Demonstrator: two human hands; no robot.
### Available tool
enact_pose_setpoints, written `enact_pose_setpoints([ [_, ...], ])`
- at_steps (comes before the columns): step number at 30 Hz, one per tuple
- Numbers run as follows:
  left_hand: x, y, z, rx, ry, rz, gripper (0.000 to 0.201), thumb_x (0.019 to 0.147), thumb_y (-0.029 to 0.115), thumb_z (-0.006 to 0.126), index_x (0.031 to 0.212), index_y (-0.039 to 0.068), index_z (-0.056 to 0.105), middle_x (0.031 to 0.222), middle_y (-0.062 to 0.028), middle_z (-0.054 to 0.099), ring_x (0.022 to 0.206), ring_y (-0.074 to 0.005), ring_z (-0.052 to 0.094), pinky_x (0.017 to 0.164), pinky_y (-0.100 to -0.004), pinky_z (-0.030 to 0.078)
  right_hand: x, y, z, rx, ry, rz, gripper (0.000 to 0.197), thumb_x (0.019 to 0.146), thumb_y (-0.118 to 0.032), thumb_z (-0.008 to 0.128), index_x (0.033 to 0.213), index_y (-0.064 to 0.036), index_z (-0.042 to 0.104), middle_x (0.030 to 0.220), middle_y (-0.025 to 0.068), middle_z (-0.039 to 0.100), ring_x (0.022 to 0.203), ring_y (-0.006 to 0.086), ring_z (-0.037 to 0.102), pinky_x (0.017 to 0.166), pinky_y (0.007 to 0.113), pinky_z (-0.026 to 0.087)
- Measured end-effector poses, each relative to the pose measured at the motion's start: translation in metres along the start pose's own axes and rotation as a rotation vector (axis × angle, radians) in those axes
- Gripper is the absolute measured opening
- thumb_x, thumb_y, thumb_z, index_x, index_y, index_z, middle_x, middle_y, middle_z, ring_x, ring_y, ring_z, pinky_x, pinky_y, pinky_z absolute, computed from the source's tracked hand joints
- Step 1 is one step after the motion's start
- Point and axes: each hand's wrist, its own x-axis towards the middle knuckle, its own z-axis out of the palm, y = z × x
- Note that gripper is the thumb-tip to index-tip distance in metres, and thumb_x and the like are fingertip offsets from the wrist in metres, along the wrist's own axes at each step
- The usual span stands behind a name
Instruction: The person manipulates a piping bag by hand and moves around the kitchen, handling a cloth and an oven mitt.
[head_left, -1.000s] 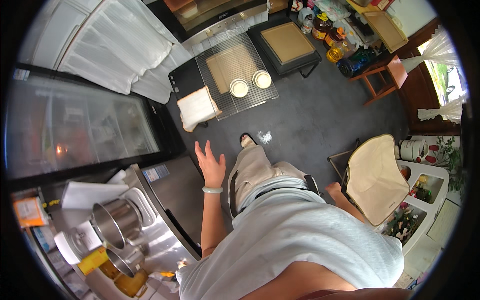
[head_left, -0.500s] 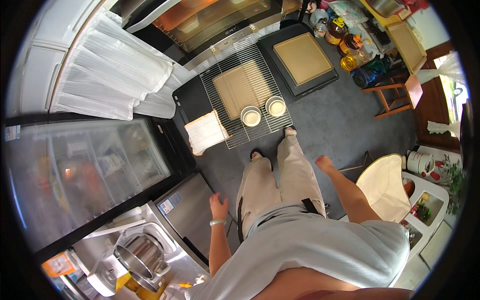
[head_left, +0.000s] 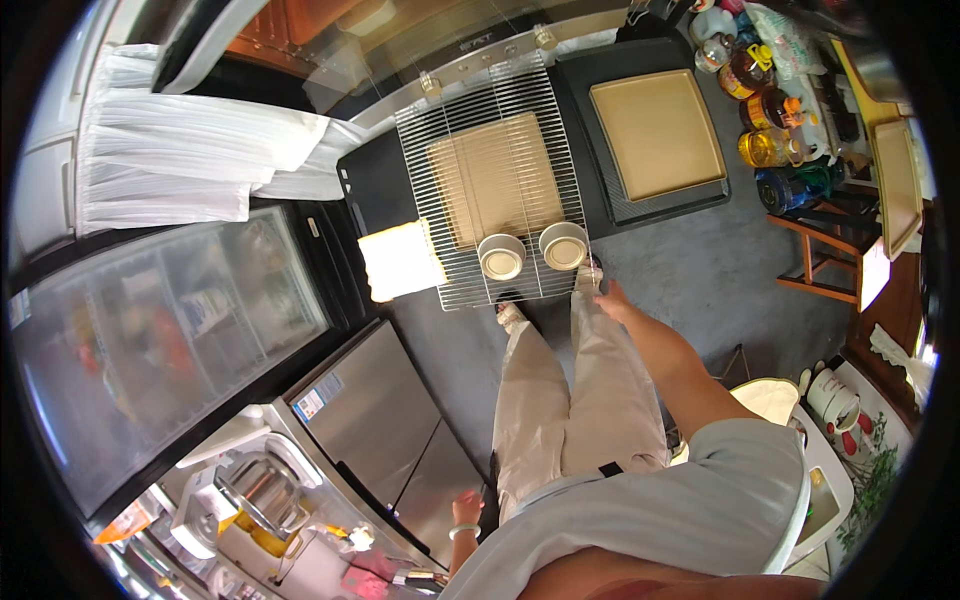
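Observation:
My right hand [head_left: 612,300] hangs over my trouser leg, just in front of the wire cooling rack [head_left: 484,100]. It is empty, its fingers stretched toward the rack and apart from it. Two small round cake tins [head_left: 502,257] with pale insides stand side by side at the rack's near edge. Under the wires a beige baking tray [head_left: 490,170] shows. Low by my left side, my left hand [head_left: 467,507] wears a pale bangle and holds nothing, fingers loosely apart. Nearest to it are the steel fridge doors [head_left: 375,420].
An oven [head_left: 400,40] stands beyond the rack. Another beige tray [head_left: 658,135] rests on a black tray at right. A white folded cloth [head_left: 402,262] lies at the rack's left. Bottles [head_left: 770,148] and a wooden stool [head_left: 820,262] stand far right; a glass-door refrigerator [head_left: 180,340] is at left.
My view has come nearer to the rack and oven. My right hand has swung forward and inward toward the rack. My left hand has dropped back toward my side.

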Motion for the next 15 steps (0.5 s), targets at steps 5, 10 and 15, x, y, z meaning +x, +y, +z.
enact_pose_setpoints([
  [5, -0.023, 0.067, 0.035, -0.166, 0.067, -0.147, 0.035, 0.078, 0.017, 0.06, 0.105, -0.004, 0.056, 0.082, -0.0115, 0.065, 0.067, -0.0165, 0.063, 0.058, -0.0274, 0.049, 0.045, -0.003, -0.001, 0.25, -0.195, 0.165, 0.048, 0.076, -0.018, 0.063, 0.12, -0.0129, 0.044, 0.105, 0.0099, 0.056, 0.086, 0.0241, 0.058, 0.065, 0.041, 0.052],
  [10, -0.034, 0.097, 0.041, -0.19, 0.088, -0.209, 0.027, 0.08, 0.013, 0.06, 0.104, 0.0, 0.056, 0.083, -0.0088, 0.063, 0.071, -0.0187, 0.064, 0.054, -0.0266, 0.049, 0.073, -0.002, 0.0, 0.476, -0.381, 0.232, 0.015, 0.082, -0.018, 0.06, 0.091, -0.0061, 0.054, 0.076, 0.0057, 0.059, 0.067, 0.0175, 0.06, 0.058, 0.034, 0.053],
  [15, -0.034, 0.097, 0.046, -0.256, 0.037, -0.204, 0.032, 0.079, 0.012, 0.059, 0.106, -0.004, 0.054, 0.08, -0.0089, 0.063, 0.066, -0.0147, 0.061, 0.052, -0.0224, 0.047, 0.068, -0.008, -0.003, 0.504, -0.314, 0.186, 0.006, 0.086, -0.01, 0.054, 0.085, -0.0037, 0.055, 0.071, 0.0068, 0.058, 0.057, 0.0165, 0.058, 0.051, 0.032, 0.053],
])
